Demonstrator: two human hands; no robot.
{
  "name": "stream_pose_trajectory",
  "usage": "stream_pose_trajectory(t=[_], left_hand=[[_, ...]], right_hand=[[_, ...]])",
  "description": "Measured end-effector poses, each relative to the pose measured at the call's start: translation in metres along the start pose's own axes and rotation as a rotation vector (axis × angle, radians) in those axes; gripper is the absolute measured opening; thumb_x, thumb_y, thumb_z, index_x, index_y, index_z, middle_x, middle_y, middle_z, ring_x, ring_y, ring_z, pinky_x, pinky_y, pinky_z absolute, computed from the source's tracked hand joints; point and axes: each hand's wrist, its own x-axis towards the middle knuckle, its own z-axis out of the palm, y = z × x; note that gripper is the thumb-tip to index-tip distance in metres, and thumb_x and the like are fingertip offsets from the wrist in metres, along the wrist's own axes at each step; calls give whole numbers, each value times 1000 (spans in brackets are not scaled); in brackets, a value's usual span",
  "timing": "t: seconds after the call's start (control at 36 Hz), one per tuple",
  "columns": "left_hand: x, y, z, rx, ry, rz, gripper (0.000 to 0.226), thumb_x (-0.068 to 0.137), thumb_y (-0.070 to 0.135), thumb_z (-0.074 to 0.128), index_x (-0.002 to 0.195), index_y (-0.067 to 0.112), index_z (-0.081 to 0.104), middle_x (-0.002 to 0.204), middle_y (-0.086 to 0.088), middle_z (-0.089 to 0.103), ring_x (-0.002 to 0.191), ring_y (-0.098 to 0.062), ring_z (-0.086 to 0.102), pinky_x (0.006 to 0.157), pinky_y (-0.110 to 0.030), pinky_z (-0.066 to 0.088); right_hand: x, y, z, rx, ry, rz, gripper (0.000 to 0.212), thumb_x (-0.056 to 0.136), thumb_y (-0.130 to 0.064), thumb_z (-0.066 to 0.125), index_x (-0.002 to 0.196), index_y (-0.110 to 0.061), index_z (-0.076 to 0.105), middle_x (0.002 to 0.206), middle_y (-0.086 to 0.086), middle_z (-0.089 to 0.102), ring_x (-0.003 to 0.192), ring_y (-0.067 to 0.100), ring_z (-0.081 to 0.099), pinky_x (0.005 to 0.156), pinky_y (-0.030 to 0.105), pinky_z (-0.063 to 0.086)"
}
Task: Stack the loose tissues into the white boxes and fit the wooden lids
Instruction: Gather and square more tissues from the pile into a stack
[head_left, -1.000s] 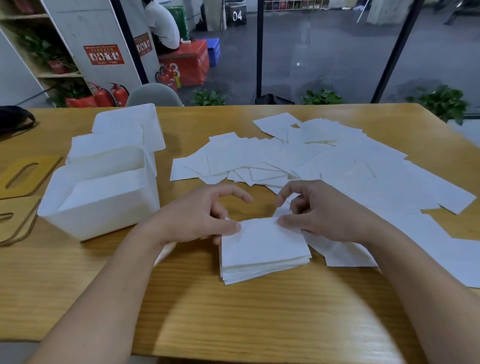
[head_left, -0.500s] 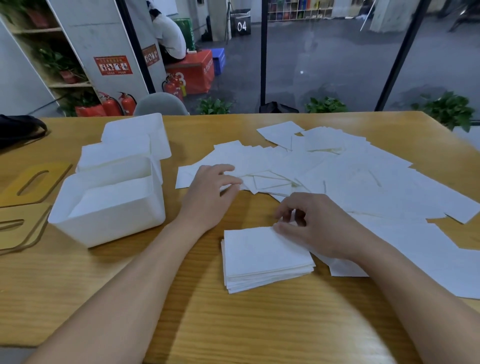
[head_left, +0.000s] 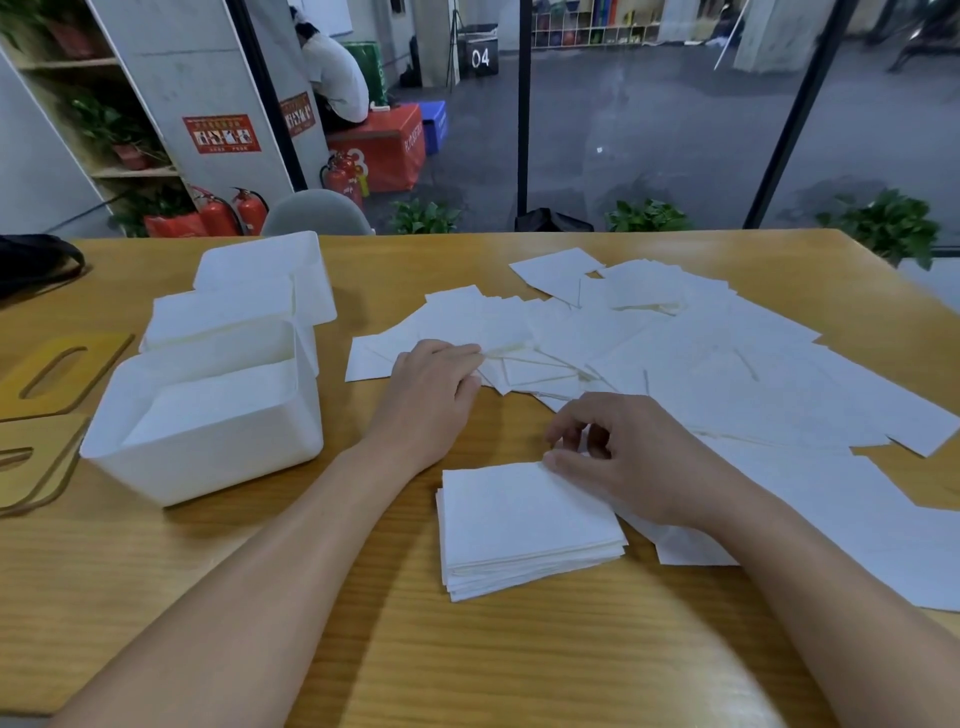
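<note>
A neat stack of white tissues lies on the wooden table in front of me. My right hand rests at the stack's far right corner, thumb on the top sheet and fingers curled over the edge. My left hand reaches to the near left edge of the spread of loose tissues and pinches one sheet with curled fingers. Three white boxes stand in a row at the left, the nearest box open-topped. Two wooden lids with slots lie at the far left.
The second box and the third box stand behind the nearest one. A black bag lies at the table's far left. A grey chair back stands beyond the table's far edge, with glass partitions behind it.
My left hand left the stack and moved up to the loose tissues, where its fingers have curled onto a sheet. My right hand stayed at the stack's corner.
</note>
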Motion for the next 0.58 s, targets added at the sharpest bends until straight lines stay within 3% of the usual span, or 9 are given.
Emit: stream_pose_trajectory(t=[0.11,0.19,0.28,0.36,0.44,0.53,0.58], left_hand=[[-9,6,-10,-130,120,130,28,108,17,68,133,20,78,137,14,73,132,-10,57,116,-39,44],[-23,11,-15,-225,162,278,25,100,7,79,120,21,84,120,15,78,119,-8,66,103,-28,54],[-37,16,-16,-340,95,329,26,96,2,82,112,22,86,112,18,79,113,-10,71,95,-28,58],[-44,22,-15,-385,47,363,28,95,-3,81,108,21,87,111,19,80,112,-11,72,92,-32,59],[-45,26,-15,-435,4,371,32,95,-6,78,109,22,87,112,20,80,114,-14,71,93,-37,60],[-47,24,-18,-490,-55,352,43,92,-9,69,113,25,84,119,19,79,122,-20,69,99,-40,58],[-49,23,-21,-550,-70,327,45,91,-6,63,115,28,81,126,16,77,130,-23,67,108,-40,54]], right_hand=[[5,-1,-1,147,105,36,23,96,-50,79,115,-42,71,94,-15,76,74,8,68,70,17,52],[8,-1,-6,426,171,124,44,98,-64,70,133,-39,62,98,-6,82,78,20,77,70,31,58],[9,-2,-8,678,201,249,65,91,-77,67,139,-33,61,105,5,82,88,33,81,77,45,61],[9,-2,-10,752,180,301,66,91,-75,68,140,-33,60,108,9,82,90,35,81,77,41,58],[7,2,-9,563,137,275,47,101,-57,71,141,-37,57,94,6,83,81,26,81,75,27,59],[7,4,-5,591,149,243,38,103,-22,76,139,-28,65,94,6,82,83,27,82,73,29,63],[8,4,-4,549,173,219,36,102,-18,76,134,-33,69,96,1,83,83,21,81,74,31,61]])
